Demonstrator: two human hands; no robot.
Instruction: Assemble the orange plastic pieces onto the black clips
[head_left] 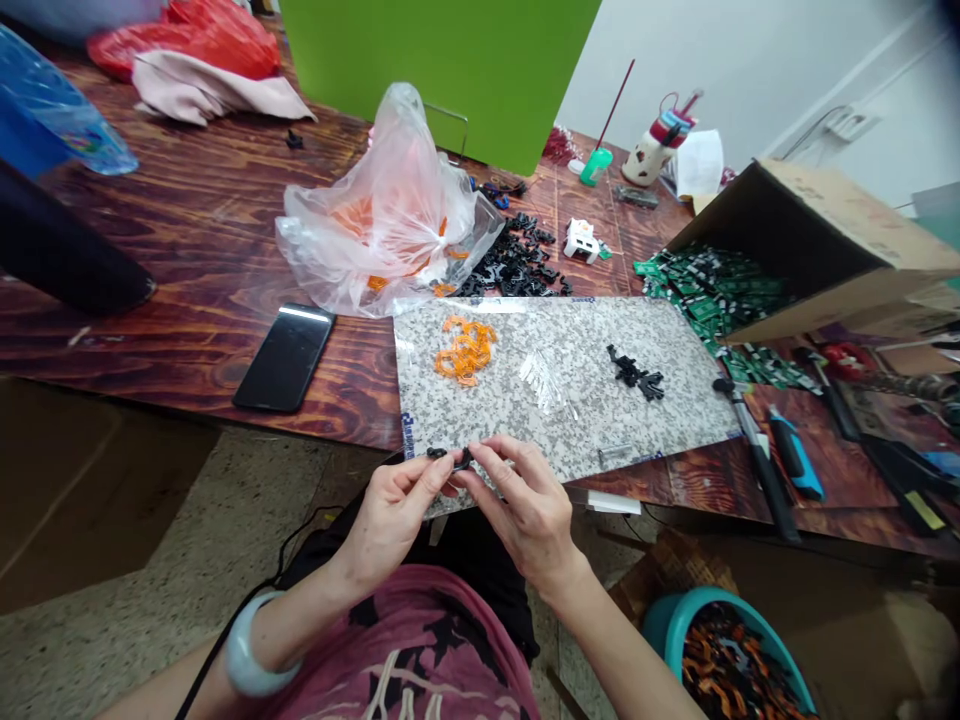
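My left hand (pixel 394 520) and my right hand (pixel 525 515) meet just above the near edge of a speckled granite-patterned board (pixel 570 335). Fingertips of both pinch a small black plastic part (pixel 450 458). On the board lie a tangle of orange loops (pixel 465 350), a small bunch of clear plastic pieces (pixel 538 380), and several linked black plastic parts (pixel 636 374). A heap of similar black parts (pixel 517 262) sits on the wooden table (pixel 172 240) just behind the board.
A clear plastic bag (pixel 382 220) holding orange pieces stands behind the board, beside a black phone (pixel 285 358). Green-and-black cards (pixel 712 290) spill from a tipped cardboard box (pixel 817 240). Tools lie at right, including a blue-handled knife (pixel 795 455). A teal basin (pixel 720 650) of parts sits low right.
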